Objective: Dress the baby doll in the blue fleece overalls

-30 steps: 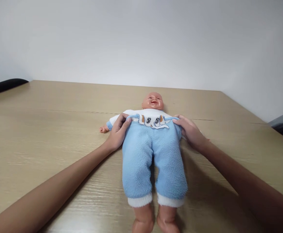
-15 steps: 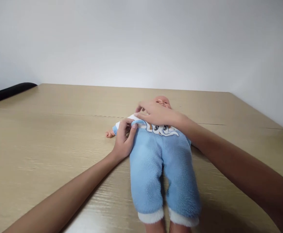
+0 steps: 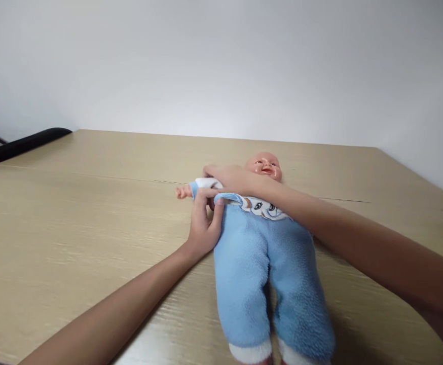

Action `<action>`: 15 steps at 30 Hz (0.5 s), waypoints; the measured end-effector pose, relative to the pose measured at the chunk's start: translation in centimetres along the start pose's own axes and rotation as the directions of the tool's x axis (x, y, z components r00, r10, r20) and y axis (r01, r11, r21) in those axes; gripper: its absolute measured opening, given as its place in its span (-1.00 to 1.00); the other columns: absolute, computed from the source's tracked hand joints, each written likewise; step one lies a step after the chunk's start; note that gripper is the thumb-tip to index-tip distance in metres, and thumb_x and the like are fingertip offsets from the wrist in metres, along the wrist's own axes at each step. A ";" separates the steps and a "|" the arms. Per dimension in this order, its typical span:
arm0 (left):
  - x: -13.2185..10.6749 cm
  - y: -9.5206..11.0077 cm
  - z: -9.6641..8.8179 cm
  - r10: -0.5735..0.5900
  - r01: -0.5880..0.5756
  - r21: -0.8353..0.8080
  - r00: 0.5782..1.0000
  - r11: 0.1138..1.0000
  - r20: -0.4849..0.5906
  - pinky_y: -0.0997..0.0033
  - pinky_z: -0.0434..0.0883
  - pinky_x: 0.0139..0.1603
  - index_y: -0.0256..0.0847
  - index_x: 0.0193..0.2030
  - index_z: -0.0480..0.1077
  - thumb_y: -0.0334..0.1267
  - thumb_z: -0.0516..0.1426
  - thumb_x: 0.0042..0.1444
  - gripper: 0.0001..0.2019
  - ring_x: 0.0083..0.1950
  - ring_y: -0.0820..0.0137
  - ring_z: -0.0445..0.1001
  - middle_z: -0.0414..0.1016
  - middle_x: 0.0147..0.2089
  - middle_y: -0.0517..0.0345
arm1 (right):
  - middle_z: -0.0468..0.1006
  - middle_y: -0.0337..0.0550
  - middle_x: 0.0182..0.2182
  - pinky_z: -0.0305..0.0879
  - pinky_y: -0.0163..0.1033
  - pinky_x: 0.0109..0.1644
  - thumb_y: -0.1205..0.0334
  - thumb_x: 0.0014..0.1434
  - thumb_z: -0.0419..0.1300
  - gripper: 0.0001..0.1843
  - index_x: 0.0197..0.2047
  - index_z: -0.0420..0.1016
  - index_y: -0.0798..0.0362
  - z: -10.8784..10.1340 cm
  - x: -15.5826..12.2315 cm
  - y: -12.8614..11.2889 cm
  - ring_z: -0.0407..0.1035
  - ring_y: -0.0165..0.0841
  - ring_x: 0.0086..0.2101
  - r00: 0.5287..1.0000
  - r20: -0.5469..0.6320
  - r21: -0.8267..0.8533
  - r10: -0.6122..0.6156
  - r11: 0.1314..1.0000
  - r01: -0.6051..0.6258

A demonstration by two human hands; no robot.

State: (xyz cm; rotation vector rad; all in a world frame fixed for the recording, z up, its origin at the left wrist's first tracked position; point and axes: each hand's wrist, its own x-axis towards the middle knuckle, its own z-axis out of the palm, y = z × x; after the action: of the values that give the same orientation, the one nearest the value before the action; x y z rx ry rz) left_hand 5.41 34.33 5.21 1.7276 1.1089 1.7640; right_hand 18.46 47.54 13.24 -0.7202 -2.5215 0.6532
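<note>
A baby doll (image 3: pixel 266 166) lies on its back on the wooden table (image 3: pixel 77 213), head pointing away from me. It wears fluffy light-blue trousers (image 3: pixel 259 263) and a white top with a cartoon print (image 3: pixel 264 208). My left hand (image 3: pixel 203 223) is closed on the trousers' waistband at the doll's left side, thumb and fingers pinching the blue edge. My right hand (image 3: pixel 232 180) reaches across the doll's chest, its fingers curled on the white top by the doll's shoulder. The doll's small bare hand (image 3: pixel 182 192) sticks out to the left.
A dark curved object (image 3: pixel 20 144), perhaps a chair back, lies past the table's far left edge. A plain white wall rises behind the table. The table's right edge runs diagonally at the far right.
My right hand left the waistband's right side and crossed over the doll's chest to its other shoulder. My left hand kept its grip. The view shifted, so the doll sits further right.
</note>
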 end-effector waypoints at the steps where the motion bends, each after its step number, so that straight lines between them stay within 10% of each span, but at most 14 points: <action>1: -0.1 0.0 0.0 0.035 -0.035 0.011 0.999 0.999 -0.017 0.19 0.36 0.07 -0.09 -0.01 0.42 -0.06 0.13 0.55 -0.83 -0.03 0.21 0.41 0.45 -0.05 0.04 | 0.64 -0.07 -0.07 0.40 -0.09 -0.03 0.27 0.26 0.40 -0.75 0.00 0.54 0.04 -0.4 -0.4 0.0 0.48 -0.20 -0.16 1.000 -0.018 -0.019 0.002 1.000 -0.002; 10: -0.5 -1.5 -0.2 0.429 -0.408 0.245 0.902 0.880 -0.041 -0.11 0.40 0.33 -0.03 0.19 0.35 -0.23 0.07 0.54 -0.83 0.29 0.09 0.34 0.26 0.19 -0.09 | 0.58 -0.22 -0.09 0.35 -0.19 0.00 0.44 0.08 0.13 -0.53 0.06 0.44 -0.07 -2.3 -3.8 0.7 0.45 -0.24 -0.11 0.999 -0.029 0.193 0.031 0.981 -0.025; 15: -0.5 -1.2 0.5 0.319 -0.317 0.038 0.938 0.948 -0.137 -0.06 0.36 0.36 0.01 0.14 0.22 -0.13 -0.03 0.61 -0.90 0.23 0.17 0.39 0.34 0.16 -0.02 | 0.65 -0.17 -0.07 0.38 -0.13 0.08 0.48 0.02 0.16 -0.54 -0.01 0.53 -0.03 -2.0 -4.0 -0.3 0.50 -0.19 -0.03 0.998 -0.045 0.158 0.037 0.987 -0.029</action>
State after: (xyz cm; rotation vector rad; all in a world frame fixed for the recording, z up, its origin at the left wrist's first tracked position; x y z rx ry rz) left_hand 5.72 34.74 3.89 1.9016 0.9396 2.1054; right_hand 22.51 45.62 13.93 -0.7136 -2.3874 0.8263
